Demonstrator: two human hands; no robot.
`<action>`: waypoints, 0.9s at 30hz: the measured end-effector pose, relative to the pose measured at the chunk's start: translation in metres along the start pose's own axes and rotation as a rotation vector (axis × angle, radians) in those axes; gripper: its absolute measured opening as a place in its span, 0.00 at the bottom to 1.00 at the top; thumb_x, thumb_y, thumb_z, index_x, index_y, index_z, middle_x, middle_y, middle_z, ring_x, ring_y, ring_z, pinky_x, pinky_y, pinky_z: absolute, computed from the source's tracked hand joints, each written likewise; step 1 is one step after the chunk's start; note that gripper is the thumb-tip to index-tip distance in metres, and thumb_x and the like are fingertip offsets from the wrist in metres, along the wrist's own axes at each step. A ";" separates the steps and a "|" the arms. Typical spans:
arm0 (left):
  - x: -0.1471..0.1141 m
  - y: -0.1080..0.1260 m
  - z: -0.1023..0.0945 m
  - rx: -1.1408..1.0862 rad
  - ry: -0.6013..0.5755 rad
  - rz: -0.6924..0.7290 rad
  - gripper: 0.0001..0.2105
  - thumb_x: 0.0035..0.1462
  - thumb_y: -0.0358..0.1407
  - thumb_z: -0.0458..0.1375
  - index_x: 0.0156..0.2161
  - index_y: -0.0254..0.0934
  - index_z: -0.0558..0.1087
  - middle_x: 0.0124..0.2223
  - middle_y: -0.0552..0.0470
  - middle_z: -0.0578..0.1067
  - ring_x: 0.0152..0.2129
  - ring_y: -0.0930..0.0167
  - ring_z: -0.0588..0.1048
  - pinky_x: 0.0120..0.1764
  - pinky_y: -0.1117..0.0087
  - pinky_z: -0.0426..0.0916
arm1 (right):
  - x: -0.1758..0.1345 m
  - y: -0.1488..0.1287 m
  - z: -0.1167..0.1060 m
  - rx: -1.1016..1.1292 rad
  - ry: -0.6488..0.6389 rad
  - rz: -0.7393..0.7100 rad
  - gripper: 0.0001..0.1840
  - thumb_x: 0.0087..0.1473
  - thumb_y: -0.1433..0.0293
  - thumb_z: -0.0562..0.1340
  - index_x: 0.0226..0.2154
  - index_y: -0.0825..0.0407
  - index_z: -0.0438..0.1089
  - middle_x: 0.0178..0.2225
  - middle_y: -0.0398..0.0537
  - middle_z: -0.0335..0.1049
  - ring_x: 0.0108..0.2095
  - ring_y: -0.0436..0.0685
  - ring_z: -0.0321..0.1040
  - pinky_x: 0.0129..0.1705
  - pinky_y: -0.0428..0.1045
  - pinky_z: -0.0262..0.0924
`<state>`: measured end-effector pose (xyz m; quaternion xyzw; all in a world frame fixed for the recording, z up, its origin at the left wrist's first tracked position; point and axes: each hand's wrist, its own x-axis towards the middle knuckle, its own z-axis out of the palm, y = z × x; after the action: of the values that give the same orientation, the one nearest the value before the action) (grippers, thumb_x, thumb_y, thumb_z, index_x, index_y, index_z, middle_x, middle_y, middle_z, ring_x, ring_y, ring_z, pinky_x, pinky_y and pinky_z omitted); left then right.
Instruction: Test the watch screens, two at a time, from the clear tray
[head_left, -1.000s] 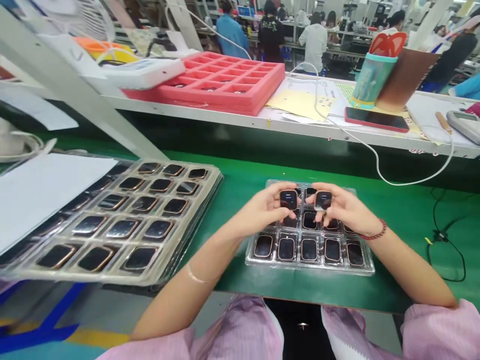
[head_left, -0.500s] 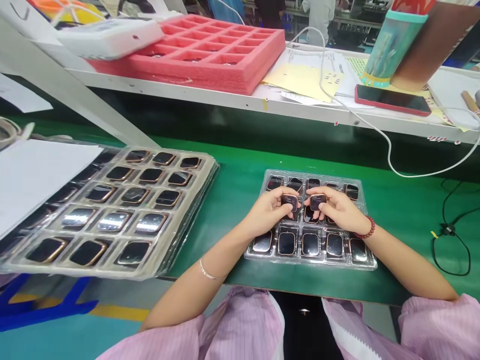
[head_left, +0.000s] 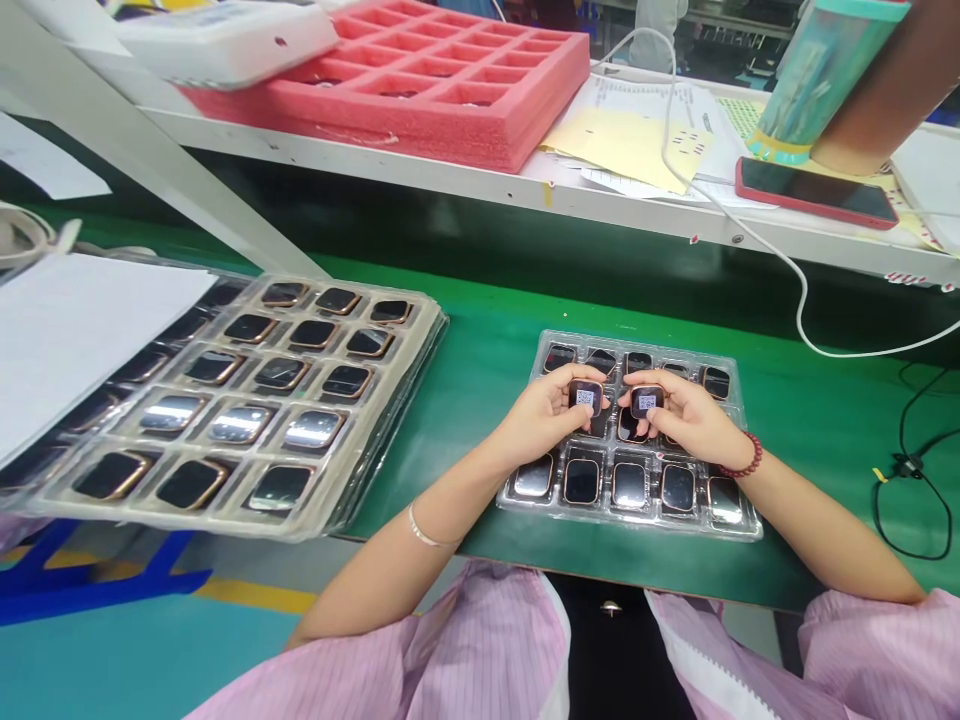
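My left hand [head_left: 551, 408] grips a smartwatch body [head_left: 586, 394] with a gold-coloured rim, thumb at the lower edge of its screen. A matching smartwatch body [head_left: 646, 399] is gripped in my right hand [head_left: 690, 415], also with the thumb on its lower edge. Both screens are lit with a white QR code and face up toward me. The two hands are held side by side above a clear plastic tray [head_left: 637, 522], whose pockets hold several more dark-screened watch bodies. My hands cover part of the tray's middle rows.
At left lies a stack of trays [head_left: 330, 500] filled with watch bodies, partly under white paper [head_left: 82, 340]. On the shelf above sit a pink foam tray [head_left: 517, 130], papers [head_left: 630, 135] and a phone [head_left: 817, 192]. A white cable [head_left: 802, 310] hangs down; a black cable [head_left: 911, 465] lies at right.
Both watch screens, dark with faint marks before, now show QR codes. My hands hold nearly the same pose over the tray. The whole view has shifted slightly.
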<state>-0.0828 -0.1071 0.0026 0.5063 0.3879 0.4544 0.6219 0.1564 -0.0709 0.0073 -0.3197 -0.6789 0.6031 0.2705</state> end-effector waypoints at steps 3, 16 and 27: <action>0.001 -0.003 -0.004 -0.064 -0.041 -0.011 0.25 0.57 0.38 0.64 0.60 0.38 0.69 0.52 0.41 0.77 0.35 0.68 0.79 0.31 0.73 0.71 | 0.001 0.000 -0.004 0.108 0.003 0.025 0.28 0.62 0.65 0.62 0.63 0.47 0.63 0.56 0.57 0.71 0.38 0.55 0.78 0.38 0.52 0.78; 0.003 -0.008 -0.008 -0.079 -0.133 -0.008 0.31 0.56 0.44 0.67 0.63 0.41 0.66 0.45 0.45 0.77 0.26 0.74 0.76 0.29 0.73 0.70 | 0.002 -0.001 -0.010 0.175 -0.016 0.050 0.29 0.54 0.60 0.72 0.57 0.50 0.70 0.45 0.51 0.74 0.28 0.49 0.73 0.33 0.48 0.75; 0.002 -0.005 -0.004 -0.076 -0.164 0.008 0.26 0.57 0.42 0.66 0.59 0.40 0.67 0.42 0.49 0.74 0.26 0.76 0.74 0.31 0.73 0.72 | 0.000 -0.002 -0.008 0.033 0.019 0.039 0.28 0.57 0.58 0.69 0.57 0.50 0.68 0.48 0.52 0.73 0.23 0.45 0.64 0.25 0.44 0.66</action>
<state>-0.0854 -0.1044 -0.0031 0.5192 0.3163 0.4283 0.6686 0.1626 -0.0657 0.0102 -0.3342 -0.6600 0.6161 0.2704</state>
